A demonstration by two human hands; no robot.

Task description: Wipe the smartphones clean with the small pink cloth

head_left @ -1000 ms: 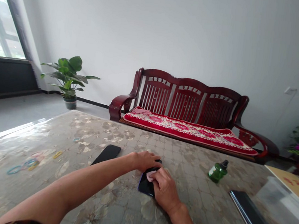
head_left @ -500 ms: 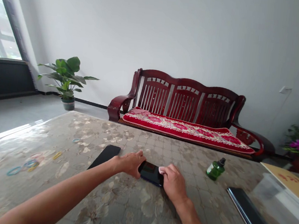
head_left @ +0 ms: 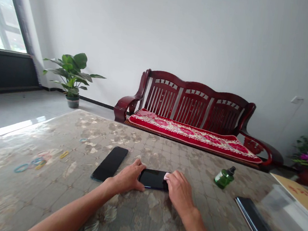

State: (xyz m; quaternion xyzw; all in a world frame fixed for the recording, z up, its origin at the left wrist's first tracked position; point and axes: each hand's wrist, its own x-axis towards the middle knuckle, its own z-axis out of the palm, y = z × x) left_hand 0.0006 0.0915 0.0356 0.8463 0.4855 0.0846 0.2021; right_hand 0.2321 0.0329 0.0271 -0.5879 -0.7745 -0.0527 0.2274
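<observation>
A dark smartphone [head_left: 153, 179] lies screen up on the patterned tablecloth [head_left: 130, 217]. My left hand [head_left: 131, 176] grips its left end, thumb on the near edge and fingers on the far edge. Over the phone's right end, my right hand [head_left: 180, 186] is closed on a small white cloth or tissue [head_left: 166, 176] that touches the screen. Most of that white piece is hidden by the fingers. A second black smartphone [head_left: 110, 163] lies flat just left of my left hand, apart from it.
To the right stand a green pump bottle [head_left: 224, 177], a long black case [head_left: 263, 230] and a clear plastic box [head_left: 285, 206]. Several coloured hair ties [head_left: 34, 162] lie at the left. Beyond the table are a red wooden bench [head_left: 194, 109] and a potted plant [head_left: 74, 79].
My left forearm has shifted, so the second phone now shows fully. The held phone lies more level in view. My right hand still holds the white piece at its right end.
</observation>
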